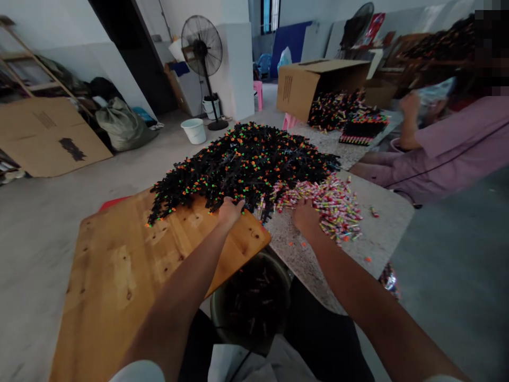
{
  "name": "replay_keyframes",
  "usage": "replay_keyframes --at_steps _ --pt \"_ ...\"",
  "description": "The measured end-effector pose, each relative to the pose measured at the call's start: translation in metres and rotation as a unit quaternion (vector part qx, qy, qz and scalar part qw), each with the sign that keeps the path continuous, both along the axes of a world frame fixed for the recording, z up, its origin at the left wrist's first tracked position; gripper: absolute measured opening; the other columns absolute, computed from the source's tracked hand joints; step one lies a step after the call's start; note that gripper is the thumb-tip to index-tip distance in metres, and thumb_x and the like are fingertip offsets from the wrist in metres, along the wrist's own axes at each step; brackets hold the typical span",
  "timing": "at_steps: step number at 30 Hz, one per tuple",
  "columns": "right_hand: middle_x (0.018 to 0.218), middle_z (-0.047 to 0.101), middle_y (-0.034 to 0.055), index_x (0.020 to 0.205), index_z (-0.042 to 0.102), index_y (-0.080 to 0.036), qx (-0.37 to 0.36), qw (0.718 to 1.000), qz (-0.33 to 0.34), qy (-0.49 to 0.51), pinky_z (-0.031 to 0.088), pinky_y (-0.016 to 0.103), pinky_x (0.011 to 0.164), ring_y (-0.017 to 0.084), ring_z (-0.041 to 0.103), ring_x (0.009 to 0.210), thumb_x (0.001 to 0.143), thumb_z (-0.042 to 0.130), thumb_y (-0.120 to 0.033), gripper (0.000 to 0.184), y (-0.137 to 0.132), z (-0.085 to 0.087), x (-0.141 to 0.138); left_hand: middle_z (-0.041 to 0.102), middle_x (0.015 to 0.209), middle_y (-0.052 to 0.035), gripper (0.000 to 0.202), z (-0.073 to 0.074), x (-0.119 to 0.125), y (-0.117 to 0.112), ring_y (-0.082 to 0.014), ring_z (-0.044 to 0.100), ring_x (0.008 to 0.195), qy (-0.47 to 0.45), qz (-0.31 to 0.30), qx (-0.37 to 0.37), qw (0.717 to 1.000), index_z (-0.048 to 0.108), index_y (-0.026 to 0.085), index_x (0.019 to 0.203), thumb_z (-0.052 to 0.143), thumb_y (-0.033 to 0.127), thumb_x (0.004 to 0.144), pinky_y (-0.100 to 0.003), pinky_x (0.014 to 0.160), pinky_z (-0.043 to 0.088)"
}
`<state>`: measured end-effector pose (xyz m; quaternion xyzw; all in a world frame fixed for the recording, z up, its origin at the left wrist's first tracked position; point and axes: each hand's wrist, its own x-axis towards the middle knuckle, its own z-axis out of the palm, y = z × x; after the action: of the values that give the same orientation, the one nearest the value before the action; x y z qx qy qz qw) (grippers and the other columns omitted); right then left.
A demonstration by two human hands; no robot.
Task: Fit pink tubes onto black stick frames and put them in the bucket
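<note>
A big heap of black sticks with orange and green tips [246, 164] lies across a wooden board [119, 265] and a speckled stone table [382, 233]. Next to it on the right is a smaller pile of small pink and multicoloured pieces [330, 204]. My left hand [229, 210] reaches into the near edge of the black heap, fingers curled among the sticks. My right hand [304, 216] rests at the near edge of the pink pile, fingers tucked into it. What either hand holds is hidden.
A dark round basin [252, 302] with a few sticks sits below the table's edge in front of me. A person in a pink top [449, 154] sits at the right. Further back are a cardboard box [314, 79], more stick piles, a standing fan [202, 48] and a white bucket [194, 130].
</note>
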<state>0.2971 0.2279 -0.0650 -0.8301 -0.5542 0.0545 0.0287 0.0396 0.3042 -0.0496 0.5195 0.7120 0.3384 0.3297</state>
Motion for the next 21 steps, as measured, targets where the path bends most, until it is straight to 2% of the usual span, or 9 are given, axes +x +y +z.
replay_keyframes --at_steps 3,7,9,12,15,18,21 --pt "0.135 0.057 0.0290 0.144 0.055 -0.008 0.017 1.000 0.006 0.000 0.054 0.037 0.087 0.031 0.070 0.111 0.106 0.046 -0.027 0.044 -0.007 -0.009 0.002 0.076 0.105 -0.0139 0.028 -0.010 0.003 0.006 -0.0355 0.066 0.120 -0.082 0.018 0.012 0.996 0.061 0.020 0.086 0.085 0.028 0.074 -0.039 0.098 0.046" --pt "0.133 0.059 0.0229 0.140 0.063 -0.015 0.020 0.999 0.030 0.011 0.052 0.036 0.085 0.029 0.070 0.103 0.104 0.047 -0.022 0.040 -0.020 -0.013 0.010 0.073 0.089 -0.0070 0.018 -0.017 -0.003 -0.003 -0.0280 0.073 0.098 -0.190 0.018 0.009 0.982 0.059 0.021 0.082 0.074 0.030 0.084 -0.037 0.087 0.053" --pt "0.132 0.059 0.0203 0.133 0.069 -0.017 0.065 0.997 0.036 0.018 0.051 0.035 0.086 0.028 0.068 0.103 0.104 0.050 -0.027 0.036 -0.028 -0.011 0.011 0.072 0.084 -0.0050 0.018 -0.020 -0.010 -0.013 -0.0244 0.074 0.087 -0.246 0.016 0.010 0.969 0.058 0.021 0.087 0.069 0.035 0.089 -0.037 0.082 0.056" --pt "0.122 0.063 0.0154 0.114 0.077 -0.017 0.189 0.978 0.040 0.078 0.050 0.032 0.084 0.026 0.065 0.102 0.102 0.053 -0.035 0.032 -0.043 -0.008 0.001 0.073 0.086 -0.0043 0.019 -0.022 -0.021 -0.034 -0.0219 0.075 0.085 -0.317 0.008 0.022 0.948 0.058 0.021 0.094 0.063 0.039 0.093 -0.038 0.083 0.059" --pt "0.094 0.067 0.0089 0.096 0.078 -0.018 0.272 0.927 0.054 0.253 0.051 0.030 0.075 0.023 0.062 0.087 0.097 0.057 -0.043 0.033 -0.054 -0.003 -0.020 0.075 0.089 -0.0045 0.021 -0.023 -0.023 -0.058 -0.0226 0.077 0.090 -0.427 -0.017 0.025 0.904 0.060 0.020 0.098 0.067 0.039 0.091 -0.038 0.087 0.060" --pt "0.065 0.059 0.0004 0.096 0.076 -0.018 0.241 0.844 0.063 0.475 0.047 0.028 0.057 0.018 0.055 0.061 0.092 0.061 -0.053 0.039 -0.062 0.001 -0.047 0.077 0.095 -0.0055 0.028 -0.019 -0.017 -0.081 -0.0231 0.078 0.092 -0.498 -0.042 0.018 0.866 0.062 0.020 0.100 0.075 0.041 0.086 -0.037 0.085 0.062" --pt "0.069 0.064 -0.0004 0.097 0.074 -0.017 0.202 0.781 0.086 0.585 0.044 0.026 0.052 0.015 0.052 0.056 0.085 0.067 -0.057 0.041 -0.070 0.006 -0.069 0.078 0.094 -0.0057 0.034 -0.012 -0.010 -0.101 -0.0224 0.079 0.084 -0.517 -0.065 0.014 0.854 0.062 0.018 0.100 0.080 0.042 0.082 -0.035 0.079 0.062"
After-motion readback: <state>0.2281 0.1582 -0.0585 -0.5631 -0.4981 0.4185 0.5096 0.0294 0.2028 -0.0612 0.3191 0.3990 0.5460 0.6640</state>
